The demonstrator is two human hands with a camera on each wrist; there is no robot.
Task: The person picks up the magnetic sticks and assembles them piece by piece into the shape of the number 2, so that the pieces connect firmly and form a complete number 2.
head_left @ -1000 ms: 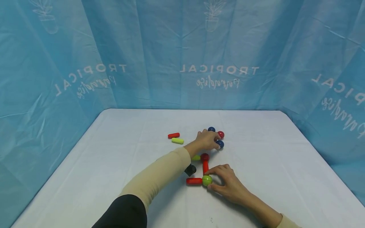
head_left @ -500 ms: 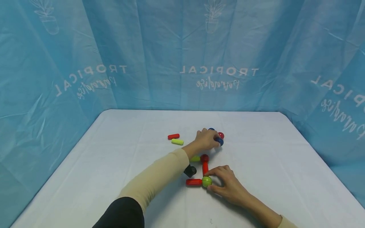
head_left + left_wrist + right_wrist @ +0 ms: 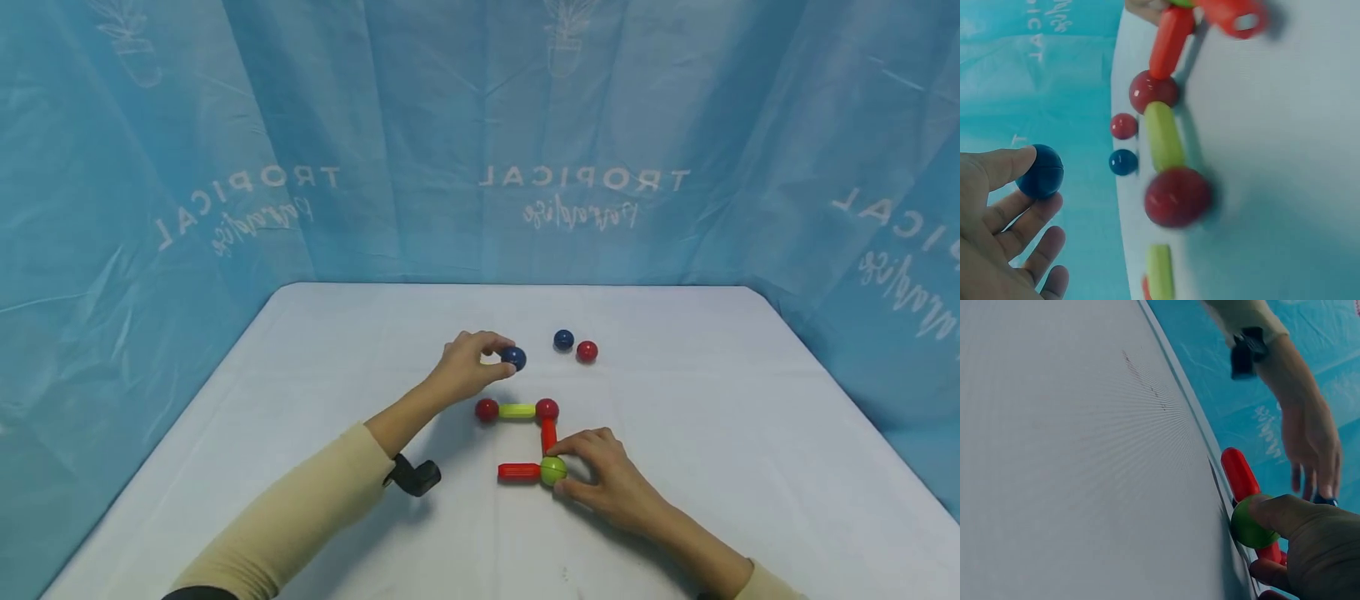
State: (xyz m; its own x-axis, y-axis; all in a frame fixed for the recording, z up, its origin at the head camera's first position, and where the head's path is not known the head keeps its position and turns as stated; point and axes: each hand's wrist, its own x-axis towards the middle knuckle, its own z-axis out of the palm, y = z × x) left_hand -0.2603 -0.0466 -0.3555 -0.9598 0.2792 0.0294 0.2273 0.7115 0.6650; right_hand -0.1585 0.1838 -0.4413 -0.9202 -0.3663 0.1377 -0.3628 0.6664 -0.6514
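Observation:
My left hand point(image 3: 468, 362) pinches a dark blue ball point(image 3: 513, 358) between thumb and fingertips, raised above the table; in the left wrist view the ball point(image 3: 1041, 172) shows a seam line. On the table lies a joined chain: a red ball point(image 3: 487, 410), a yellow-green rod point(image 3: 517, 411), a second red ball point(image 3: 547, 410), a red rod point(image 3: 549, 435), a green ball point(image 3: 553, 471) and another red rod point(image 3: 519, 472) pointing left. With thumb and index finger, my right hand point(image 3: 607, 479) holds the green ball at the chain's near corner.
Farther back lie a loose blue ball point(image 3: 563, 339) and a loose red ball point(image 3: 587, 352). A loose yellow-green rod point(image 3: 1160, 272) and part of a red one point(image 3: 1145, 287) show in the left wrist view. Blue curtains point(image 3: 420, 167) surround the white table point(image 3: 690, 375).
My left hand has picked up a blue ball from the group at the back and carried it left, uncovering the chain's far-left red ball. The right hand stays on the green ball.

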